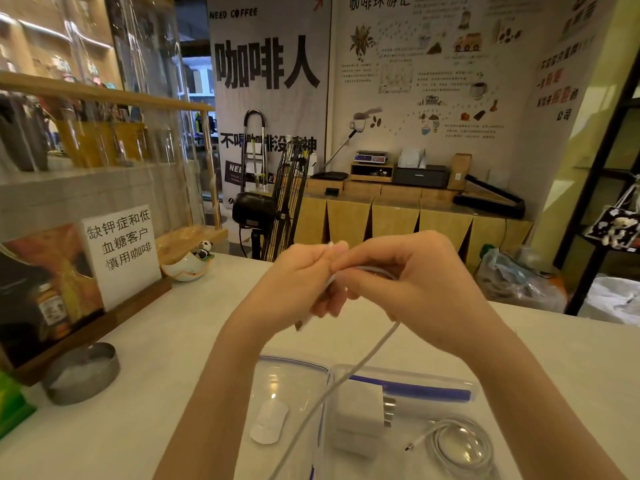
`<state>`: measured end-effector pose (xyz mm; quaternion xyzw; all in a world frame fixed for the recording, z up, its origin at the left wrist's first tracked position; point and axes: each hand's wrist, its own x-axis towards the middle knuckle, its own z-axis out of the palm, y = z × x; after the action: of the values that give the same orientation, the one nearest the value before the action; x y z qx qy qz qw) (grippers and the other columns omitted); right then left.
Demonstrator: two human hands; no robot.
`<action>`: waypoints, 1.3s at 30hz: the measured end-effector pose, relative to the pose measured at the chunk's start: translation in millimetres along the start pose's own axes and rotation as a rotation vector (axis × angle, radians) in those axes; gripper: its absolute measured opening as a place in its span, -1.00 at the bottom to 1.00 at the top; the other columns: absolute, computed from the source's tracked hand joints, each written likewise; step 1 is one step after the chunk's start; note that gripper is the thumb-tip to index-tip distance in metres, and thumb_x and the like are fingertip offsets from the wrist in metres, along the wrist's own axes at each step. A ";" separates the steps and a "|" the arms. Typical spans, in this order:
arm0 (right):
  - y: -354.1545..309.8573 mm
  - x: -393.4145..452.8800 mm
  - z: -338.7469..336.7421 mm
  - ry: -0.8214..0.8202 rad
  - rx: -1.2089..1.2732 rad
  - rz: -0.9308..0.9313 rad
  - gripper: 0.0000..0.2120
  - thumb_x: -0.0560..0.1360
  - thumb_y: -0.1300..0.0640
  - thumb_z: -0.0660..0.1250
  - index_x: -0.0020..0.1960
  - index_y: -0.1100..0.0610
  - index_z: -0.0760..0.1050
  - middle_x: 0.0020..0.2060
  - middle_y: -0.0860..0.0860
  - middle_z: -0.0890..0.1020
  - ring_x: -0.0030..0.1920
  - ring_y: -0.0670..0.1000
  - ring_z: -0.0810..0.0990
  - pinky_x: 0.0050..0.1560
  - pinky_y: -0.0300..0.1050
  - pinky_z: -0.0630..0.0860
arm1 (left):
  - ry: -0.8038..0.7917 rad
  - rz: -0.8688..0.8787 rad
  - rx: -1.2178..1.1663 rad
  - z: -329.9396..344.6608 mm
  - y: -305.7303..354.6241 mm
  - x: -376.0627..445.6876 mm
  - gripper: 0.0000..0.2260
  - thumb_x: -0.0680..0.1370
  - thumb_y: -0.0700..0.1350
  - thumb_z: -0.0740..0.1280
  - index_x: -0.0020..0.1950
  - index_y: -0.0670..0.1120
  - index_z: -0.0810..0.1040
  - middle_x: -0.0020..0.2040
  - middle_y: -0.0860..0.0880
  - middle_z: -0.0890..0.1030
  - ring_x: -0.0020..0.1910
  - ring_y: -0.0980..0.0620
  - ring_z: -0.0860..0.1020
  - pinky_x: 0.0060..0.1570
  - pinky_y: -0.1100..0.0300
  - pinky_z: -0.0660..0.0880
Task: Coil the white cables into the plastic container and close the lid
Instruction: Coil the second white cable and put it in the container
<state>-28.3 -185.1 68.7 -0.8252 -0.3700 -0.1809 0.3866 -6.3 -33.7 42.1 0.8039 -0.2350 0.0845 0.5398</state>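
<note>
The white cable (360, 368), thin, round and smooth, is running from both raised hands down toward the clear plastic container (408, 375) on the pale table (156, 358). The left hand (298, 282) is curling shut around a short doubled length, the plug end poking out beneath it; the right hand (408, 282) is pinching the same cable with thumb and fingertips (its other fingers are loosely bent). The container, blue-edged and rectangular, is holding a boxy white charger (360, 414) and a coiled white cable (464, 441). Its open lid (287, 375) is lying flat just beside it. Behind, a wall banner (266, 64) is reading "NEED COFFEE" above large black Chinese characters.
</note>
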 end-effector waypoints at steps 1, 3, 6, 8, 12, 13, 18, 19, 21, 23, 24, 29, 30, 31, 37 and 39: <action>6.0 0.2 -0.5 0.017 0.066 0.000 -0.91 0.42 0.18 0.36 -0.11 0.07 0.62 -0.40 -0.13 0.61 -0.44 -0.18 0.54 -0.46 -0.40 0.41 | -0.072 -0.073 -0.042 -1.3 1.1 0.0 -0.56 0.53 0.12 0.01 -0.37 -0.08 0.50 -0.62 0.04 0.45 -0.59 0.13 0.38 -0.48 0.31 0.39; 16.1 0.1 2.2 0.059 0.216 0.016 -0.93 0.36 0.18 0.41 -0.16 0.13 0.61 -0.44 -0.03 0.64 -0.57 -0.12 0.48 -0.55 -0.38 0.35 | -0.191 -0.199 -0.163 -3.1 2.2 0.4 -0.43 0.49 0.20 -0.08 -0.36 -0.15 0.50 -0.65 0.04 0.36 -0.64 0.10 0.29 -0.53 0.32 0.33; 29.3 -1.0 10.8 0.144 0.342 0.080 -0.81 0.22 0.08 0.47 -0.22 0.11 0.57 -0.47 -0.05 0.59 -0.59 -0.13 0.44 -0.58 -0.36 0.33 | -0.361 -0.280 -0.276 -8.1 -1.8 2.2 -0.46 0.52 0.18 -0.07 -0.38 -0.16 0.46 -0.67 0.08 0.30 -0.67 0.14 0.20 -0.62 0.33 0.19; 34.3 -1.4 16.6 0.148 0.407 0.123 -0.77 0.17 0.04 0.46 -0.22 0.12 0.57 -0.45 -0.01 0.56 -0.58 -0.13 0.42 -0.58 -0.35 0.34 | -0.477 -0.294 -0.376 -12.3 -6.0 2.6 -0.54 0.55 0.11 0.02 -0.39 -0.13 0.43 -0.67 0.12 0.30 -0.68 0.18 0.20 -0.65 0.37 0.17; 34.9 -1.1 25.3 0.109 0.647 0.114 -0.83 0.28 0.06 0.38 -0.19 0.15 0.56 -0.47 0.04 0.54 -0.59 -0.07 0.39 -0.61 -0.28 0.35 | -0.703 -0.229 -0.772 -19.8 -10.7 3.2 -0.64 0.58 0.02 0.06 -0.32 -0.12 0.44 -0.63 0.14 0.33 -0.65 0.18 0.21 -0.63 0.37 0.19; 33.8 -1.6 28.0 0.123 0.688 0.105 -0.83 0.33 0.06 0.34 -0.16 0.14 0.56 -0.48 0.02 0.53 -0.59 -0.07 0.39 -0.60 -0.27 0.36 | -0.745 -0.195 -0.869 -20.8 -11.4 4.2 -0.66 0.58 0.00 0.06 -0.29 -0.13 0.44 -0.60 0.11 0.30 -0.63 0.14 0.21 -0.61 0.35 0.19; 27.0 -5.6 49.9 0.242 0.831 0.192 -0.71 0.46 0.03 0.15 0.01 0.19 0.49 -0.49 -0.01 0.52 -0.51 -0.06 0.51 -0.48 -0.22 0.52 | -0.676 -0.158 -1.489 -15.2 -4.7 6.3 -0.67 0.61 -0.04 0.04 -0.20 -0.21 0.42 -0.51 0.01 0.30 -0.52 0.10 0.25 -0.45 0.29 0.19; 25.2 -6.8 54.0 0.239 0.860 0.221 -0.73 0.48 0.04 0.13 0.03 0.18 0.48 -0.48 -0.02 0.53 -0.49 -0.05 0.53 -0.46 -0.18 0.56 | -0.622 -0.142 -1.577 -13.3 -3.6 6.1 -0.67 0.61 -0.04 0.03 -0.19 -0.21 0.42 -0.51 0.00 0.31 -0.51 0.10 0.25 -0.43 0.29 0.19; 21.8 -8.7 61.2 0.196 0.926 0.288 -0.78 0.54 0.09 0.10 0.05 0.14 0.46 -0.46 -0.03 0.55 -0.46 -0.05 0.56 -0.41 -0.08 0.61 | -0.515 -0.106 -1.694 -11.1 -3.2 5.1 -0.67 0.61 -0.03 0.03 -0.18 -0.22 0.42 -0.53 -0.08 0.34 -0.49 0.10 0.25 -0.39 0.29 0.19; 17.7 -11.1 67.6 0.122 0.988 0.353 -0.79 0.56 0.12 0.08 0.03 0.12 0.47 -0.46 -0.04 0.55 -0.45 -0.05 0.56 -0.36 -0.01 0.63 | -0.388 -0.070 -1.737 -11.2 -4.4 4.0 -0.64 0.60 -0.02 0.03 -0.18 -0.24 0.44 -0.51 -0.14 0.46 -0.52 0.04 0.29 -0.39 0.27 0.23; 15.6 -12.6 71.1 0.080 1.012 0.385 -0.80 0.57 0.13 0.08 0.02 0.12 0.47 -0.46 -0.04 0.54 -0.45 -0.04 0.55 -0.35 0.00 0.63 | -0.320 -0.045 -1.745 -11.6 -4.9 3.6 -0.63 0.60 -0.02 0.04 -0.19 -0.25 0.45 -0.51 -0.13 0.48 -0.54 0.02 0.34 -0.41 0.26 0.27; 6.2 -16.3 81.9 -0.117 1.033 0.501 -0.78 0.58 0.12 0.07 -0.03 0.15 0.48 -0.46 0.03 0.53 -0.47 0.00 0.55 -0.33 -0.03 0.63 | 0.143 0.068 -1.528 -10.7 1.2 2.8 -0.66 0.55 0.02 0.10 -0.29 -0.14 0.48 -0.59 0.06 0.40 -0.61 0.17 0.33 -0.54 0.37 0.30; 5.2 -16.7 81.6 -0.137 1.020 0.512 -0.77 0.58 0.11 0.07 -0.04 0.14 0.48 -0.48 0.03 0.52 -0.49 -0.02 0.53 -0.37 -0.06 0.63 | 0.210 0.067 -1.465 -8.7 2.8 3.0 -0.65 0.57 0.04 0.08 -0.28 -0.12 0.46 -0.59 0.07 0.39 -0.61 0.18 0.32 -0.55 0.39 0.30; 3.8 -16.9 80.2 -0.151 1.009 0.517 -0.77 0.58 0.11 0.08 -0.05 0.12 0.50 -0.50 0.02 0.50 -0.52 -0.03 0.50 -0.42 -0.11 0.61 | 0.277 0.061 -1.396 -7.0 3.2 3.3 -0.65 0.59 0.03 0.05 -0.26 -0.12 0.44 -0.59 0.07 0.38 -0.62 0.19 0.31 -0.57 0.39 0.30; -2.7 -18.3 57.3 -0.257 0.886 0.530 -0.80 0.56 0.10 0.12 0.07 0.06 0.49 -0.53 0.00 0.40 -0.62 -0.09 0.23 -0.61 -0.28 0.22 | 0.484 0.066 -1.019 -8.1 -1.9 1.9 -0.68 0.61 -0.03 0.01 -0.20 -0.14 0.42 -0.55 0.08 0.40 -0.58 0.18 0.31 -0.55 0.36 0.31; -5.4 -19.1 49.6 -0.281 0.899 0.515 -0.79 0.56 0.11 0.11 0.08 0.06 0.50 -0.53 0.00 0.40 -0.63 -0.10 0.22 -0.62 -0.28 0.19 | 0.515 0.100 -0.853 -15.1 2.0 0.9 -0.68 0.61 -0.04 0.00 -0.19 -0.14 0.43 -0.54 0.08 0.42 -0.56 0.17 0.32 -0.52 0.35 0.31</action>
<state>-44.4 -153.5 28.7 -0.6584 -0.2449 0.2085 0.6805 -4.7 -20.9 50.1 0.4525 -0.1460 0.2025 0.8561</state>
